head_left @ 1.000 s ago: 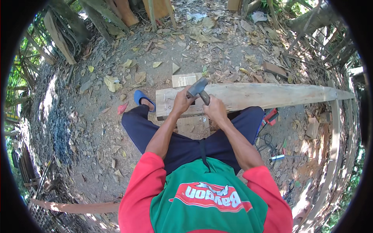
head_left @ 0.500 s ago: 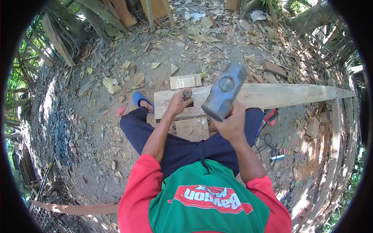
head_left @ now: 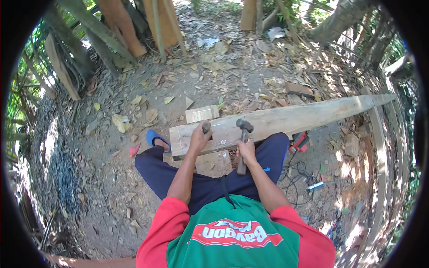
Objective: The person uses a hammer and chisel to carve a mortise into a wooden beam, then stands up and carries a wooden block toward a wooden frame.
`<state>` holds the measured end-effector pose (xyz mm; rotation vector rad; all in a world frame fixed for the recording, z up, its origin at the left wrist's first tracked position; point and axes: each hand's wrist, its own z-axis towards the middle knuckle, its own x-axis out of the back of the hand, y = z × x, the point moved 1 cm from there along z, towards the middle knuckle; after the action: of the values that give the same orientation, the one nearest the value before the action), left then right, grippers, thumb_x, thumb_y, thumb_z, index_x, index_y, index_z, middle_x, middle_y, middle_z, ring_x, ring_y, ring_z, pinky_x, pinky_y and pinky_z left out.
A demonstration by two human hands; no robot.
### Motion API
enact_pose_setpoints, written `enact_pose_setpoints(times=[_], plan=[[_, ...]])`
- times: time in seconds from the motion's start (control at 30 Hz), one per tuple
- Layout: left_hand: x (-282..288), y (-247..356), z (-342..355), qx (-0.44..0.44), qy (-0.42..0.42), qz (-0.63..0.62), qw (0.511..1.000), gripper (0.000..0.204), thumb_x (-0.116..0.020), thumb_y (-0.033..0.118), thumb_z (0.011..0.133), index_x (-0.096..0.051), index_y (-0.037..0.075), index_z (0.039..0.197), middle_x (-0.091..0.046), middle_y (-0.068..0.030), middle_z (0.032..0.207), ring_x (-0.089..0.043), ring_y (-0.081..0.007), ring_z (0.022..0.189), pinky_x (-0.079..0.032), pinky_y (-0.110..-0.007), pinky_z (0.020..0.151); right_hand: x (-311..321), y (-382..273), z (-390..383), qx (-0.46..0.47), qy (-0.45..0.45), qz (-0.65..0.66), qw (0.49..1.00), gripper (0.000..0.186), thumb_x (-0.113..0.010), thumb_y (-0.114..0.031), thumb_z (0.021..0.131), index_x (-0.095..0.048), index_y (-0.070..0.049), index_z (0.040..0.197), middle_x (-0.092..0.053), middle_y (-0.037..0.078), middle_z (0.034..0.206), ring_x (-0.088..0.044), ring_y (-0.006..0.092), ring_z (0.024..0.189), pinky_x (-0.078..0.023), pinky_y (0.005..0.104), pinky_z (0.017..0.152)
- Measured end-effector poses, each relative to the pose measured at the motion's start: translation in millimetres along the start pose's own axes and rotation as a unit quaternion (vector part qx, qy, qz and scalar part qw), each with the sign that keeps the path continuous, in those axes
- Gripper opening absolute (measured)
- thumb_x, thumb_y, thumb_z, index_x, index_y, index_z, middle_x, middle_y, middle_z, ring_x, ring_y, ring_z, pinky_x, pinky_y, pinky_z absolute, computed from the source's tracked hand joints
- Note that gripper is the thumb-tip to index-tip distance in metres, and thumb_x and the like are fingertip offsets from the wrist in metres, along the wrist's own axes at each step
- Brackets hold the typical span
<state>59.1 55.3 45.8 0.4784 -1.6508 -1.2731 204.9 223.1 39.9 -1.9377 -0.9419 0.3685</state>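
A long pale timber (head_left: 286, 119) lies crosswise in front of me, my knees spread at its near side. My left hand (head_left: 197, 140) is wrapped around an upright chisel (head_left: 206, 127), seen almost end-on; its blade is hidden. The chisel stands at a dark cut hole (head_left: 210, 136) near the timber's left end. My right hand (head_left: 246, 152) grips the wooden handle of a hammer (head_left: 244, 125). The hammer's metal head is low over the timber, to the right of the chisel and apart from it.
Beyond the timber lie a short wood block (head_left: 202, 114) and a brown block (head_left: 299, 89). At the right are a red power tool (head_left: 300, 143), black cable (head_left: 292, 181) and a white power strip (head_left: 315, 186). Leaning boards (head_left: 161, 24) stand at the back.
The hammer has dropped from high near the camera to just above the timber. My left hand stays around the chisel, and the whole view has shifted slightly.
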Motion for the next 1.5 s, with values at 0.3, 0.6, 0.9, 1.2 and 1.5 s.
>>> enact_pose_setpoints(times=[0.3,0.6,0.9,1.2,1.5], plan=[[-0.6,6.3,21.2,-0.036,-0.015,-0.040,0.998,0.033,-0.077,0.018,0.079,-0.059,0.006,0.104,-0.062,-0.0091,0.088,-0.057,-0.0199,0.081,-0.048,-0.035,0.079,7.7,-1.7,23.7,0.149,-0.133,-0.308,0.930,0.050,-0.060,-0.049,0.089,-0.070,-0.001,0.095,-0.070,0.016,0.078,-0.069,0.0278,0.071,-0.052,0.0414,0.069],[-29.2,222.2,-28.9,-0.116,-0.105,-0.112,0.981,0.029,-0.071,0.010,0.081,-0.059,0.002,0.106,-0.067,-0.0106,0.091,-0.063,-0.0207,0.084,-0.049,-0.032,0.076,38.7,-95.4,-87.0,0.531,0.100,-0.130,0.831,0.068,-0.069,-0.033,0.085,-0.041,-0.008,0.141,-0.064,0.025,0.111,-0.067,0.0374,0.093,-0.052,0.0436,0.081],[19.2,169.8,-39.5,-0.007,-0.090,-0.320,0.943,0.050,-0.063,0.027,0.091,-0.054,-0.004,0.129,-0.064,-0.0140,0.113,-0.062,-0.0255,0.105,-0.048,-0.038,0.095,154.8,-87.2,-85.4,0.185,0.092,-0.359,0.910,0.045,-0.061,-0.046,0.088,-0.060,-0.005,0.107,-0.068,0.023,0.081,-0.067,0.0425,0.079,-0.051,0.0497,0.069],[32.1,358.3,-121.4,-0.222,-0.355,-0.660,0.624,0.042,-0.061,0.039,0.094,-0.066,-0.002,0.101,-0.063,-0.0104,0.073,-0.060,-0.0242,0.063,-0.048,-0.044,0.065,147.3,-26.7,-86.6,0.164,0.166,-0.332,0.914,0.042,-0.064,-0.041,0.088,-0.061,-0.004,0.109,-0.067,0.025,0.088,-0.065,0.0436,0.083,-0.050,0.0494,0.069],[-3.2,375.0,-124.5,-0.311,-0.303,-0.742,0.510,0.038,-0.059,0.036,0.094,-0.064,-0.001,0.097,-0.063,-0.0092,0.073,-0.060,-0.0223,0.063,-0.047,-0.041,0.063,155.9,-22.9,-74.6,0.152,0.199,-0.433,0.866,0.052,-0.062,-0.044,0.092,-0.059,-0.002,0.122,-0.067,0.025,0.103,-0.064,0.0421,0.096,-0.049,0.0454,0.081]])
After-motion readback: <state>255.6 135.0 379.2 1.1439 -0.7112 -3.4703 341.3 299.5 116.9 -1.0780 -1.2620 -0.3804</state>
